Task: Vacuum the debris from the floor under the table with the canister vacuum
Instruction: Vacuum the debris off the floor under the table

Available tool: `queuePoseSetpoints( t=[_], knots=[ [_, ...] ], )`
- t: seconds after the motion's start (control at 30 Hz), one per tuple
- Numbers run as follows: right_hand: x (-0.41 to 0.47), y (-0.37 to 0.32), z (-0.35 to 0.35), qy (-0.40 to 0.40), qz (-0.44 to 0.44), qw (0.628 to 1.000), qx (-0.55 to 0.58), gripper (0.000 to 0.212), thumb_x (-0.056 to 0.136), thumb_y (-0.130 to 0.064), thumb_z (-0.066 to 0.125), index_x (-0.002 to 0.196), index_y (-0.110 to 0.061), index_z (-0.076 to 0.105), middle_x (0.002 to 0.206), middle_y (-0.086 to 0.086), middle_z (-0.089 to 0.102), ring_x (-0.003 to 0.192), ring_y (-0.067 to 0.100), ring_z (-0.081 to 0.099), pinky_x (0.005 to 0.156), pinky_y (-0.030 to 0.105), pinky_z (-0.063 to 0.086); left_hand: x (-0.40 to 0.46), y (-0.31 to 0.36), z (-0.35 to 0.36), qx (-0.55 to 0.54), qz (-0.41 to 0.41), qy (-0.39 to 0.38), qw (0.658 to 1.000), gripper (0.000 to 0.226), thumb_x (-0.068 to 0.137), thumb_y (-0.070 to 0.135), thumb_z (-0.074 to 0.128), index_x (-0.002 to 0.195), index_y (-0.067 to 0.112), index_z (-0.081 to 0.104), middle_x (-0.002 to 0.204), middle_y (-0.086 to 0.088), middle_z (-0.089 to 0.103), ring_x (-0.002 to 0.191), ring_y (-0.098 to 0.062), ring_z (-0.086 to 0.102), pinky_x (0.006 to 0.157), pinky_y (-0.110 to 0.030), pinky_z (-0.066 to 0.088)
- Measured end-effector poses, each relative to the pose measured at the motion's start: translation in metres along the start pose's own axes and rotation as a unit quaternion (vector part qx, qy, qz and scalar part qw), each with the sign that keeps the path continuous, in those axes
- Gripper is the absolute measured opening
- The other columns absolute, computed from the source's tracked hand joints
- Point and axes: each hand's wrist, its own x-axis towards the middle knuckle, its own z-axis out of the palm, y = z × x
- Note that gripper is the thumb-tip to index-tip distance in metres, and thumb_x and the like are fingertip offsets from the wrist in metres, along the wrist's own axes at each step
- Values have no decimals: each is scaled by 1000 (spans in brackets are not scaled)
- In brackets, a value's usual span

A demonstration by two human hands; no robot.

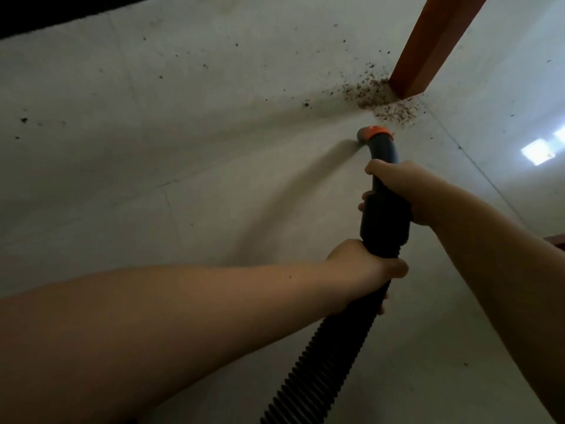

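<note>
Floor: pale grey concrete, smooth, crossed by faint joint lines, dimly lit. Desk leg: 1 square orange post, standing on the floor at upper right. Dark band: upper left corner. Light reflection: 2 bright patches, right edge.

The floor is looking like smooth, matt grey concrete. The hose is showing ribbed black plastic, its nozzle smooth and slightly glossy. The leg is appearing smooth orange-brown. The debris is lying coarse and grainy.
</note>
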Motion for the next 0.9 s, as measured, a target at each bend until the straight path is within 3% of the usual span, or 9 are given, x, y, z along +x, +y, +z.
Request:
queuePoseSetpoints(
  t=[0.07, 0.13, 0.27, 0.43, 0.5, 0.63, 0.9],
  knots=[
    [3, 1, -6, 9, 18, 999, 26, 27, 95, -21, 53, 107, -5, 36, 76, 16, 59, 60, 26, 62, 54, 35, 52, 7, 2, -5, 6, -4, -24, 1000, 16, 87, 18, 63, 93, 9, 51, 73, -9, 54, 54, -22, 53, 52, -30, 49],
    [10, 2, -15, 35, 26, 998, 41, 28, 94, -20, 55, 107, -6, 34, 77, 17, 60, 61, 27, 63, 54, 36, 52, 18, 8, -4, 12, -4, -42, 999, 19, 88, 18, 63, 98, 9, 51, 74, -9, 54, 55, -21, 54, 52, -31, 49],
    [23, 6, -40, 81, 43, 995, 48, 31, 94, -23, 56, 110, -7, 35, 79, 16, 60, 61, 26, 63, 50, 34, 52, 36, 18, 13, 17, 7, -54, 998, 16, 87, 19, 64, 93, 9, 52, 71, -9, 55, 55, -22, 55, 55, -32, 50],
    [29, -9, -43, 58, 35, 997, 22, 31, 95, -24, 55, 113, -5, 38, 77, 14, 60, 59, 24, 63, 38, 26, 53, 43, 30, 12, 9, 22, -37, 999, 15, 87, 18, 63, 90, 8, 52, 73, -11, 54, 59, -25, 55, 64, -37, 52],
    [31, -21, -31, 40, 22, 999, 21, 32, 95, -23, 55, 113, -5, 37, 79, 15, 61, 60, 25, 63, 45, 30, 57, 39, 33, -2, 3, 17, -33, 999, 18, 87, 18, 63, 94, 6, 52, 73, -11, 54, 59, -24, 55, 60, -34, 51],
    [37, -43, 6, 28, -5, 1000, 13, 33, 90, -26, 57, 108, -5, 40, 106, 22, 65, 88, 37, 69, 82, 50, 57, 26, 40, -45, 14, 1, -31, 999, 17, 88, 19, 64, 92, 8, 52, 75, -10, 56, 58, -22, 57, 51, -29, 53],
    [72, -79, 34, 45, 6, 998, 42, 32, 86, -32, 57, 95, -3, 46, 109, 22, 64, 94, 40, 67, 87, 51, 54, 32, 69, -94, 15, -24, -45, 999, 18, 88, 19, 64, 91, 6, 52, 72, -9, 58, 54, -20, 59, 48, -26, 54]
  ],
)
